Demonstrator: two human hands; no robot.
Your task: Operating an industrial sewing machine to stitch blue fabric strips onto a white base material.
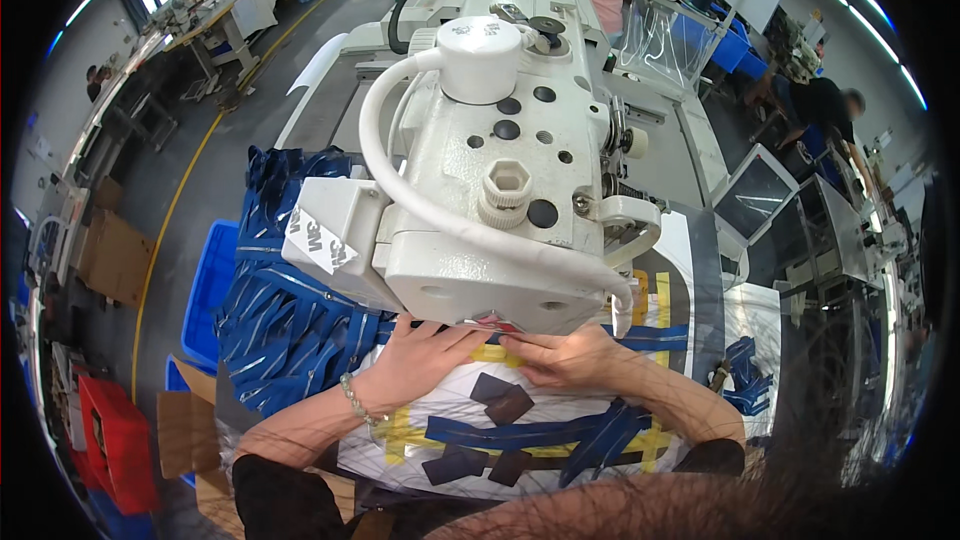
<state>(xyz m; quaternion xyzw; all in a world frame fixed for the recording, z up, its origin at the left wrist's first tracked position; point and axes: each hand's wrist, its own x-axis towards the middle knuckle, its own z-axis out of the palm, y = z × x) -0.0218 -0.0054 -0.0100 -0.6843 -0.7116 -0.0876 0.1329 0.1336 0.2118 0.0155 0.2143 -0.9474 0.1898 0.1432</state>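
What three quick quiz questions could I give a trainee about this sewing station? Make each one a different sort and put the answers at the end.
1. True or false: in the picture, the large pile of blue strips lies to the right of the white sewing machine head.
2. Multiple choice: where is the beaded bracelet worn? A) right wrist, B) left wrist, C) both wrists.
3. Short answer: how are the left hand and the right hand placed relative to each other and the machine head?

Key: 1. False, it lies to the left. 2. B. 3. Close together, side by side, at the head's near end.
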